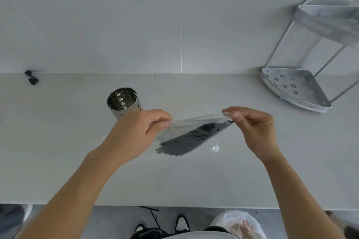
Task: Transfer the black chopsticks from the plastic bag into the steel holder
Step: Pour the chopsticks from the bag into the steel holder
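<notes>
Pinching the clear plastic bag (194,122) mouth, left hand (136,134) and right hand (254,128) risk spilling black chopsticks (192,137) beside the perforated steel holder (124,103).

Steel holder (124,103) standing on counter (58,161), toward back edge, left of centre. Plastic bag (194,134) hanging above counter middle, chopsticks (192,137) lying inside. Left hand (139,130) pinching bag's left end, just before holder; right hand (252,126) pinching right end. Corner rack (295,89) sitting at back right corner. Small clip (31,77) lying at back left edge.
</notes>
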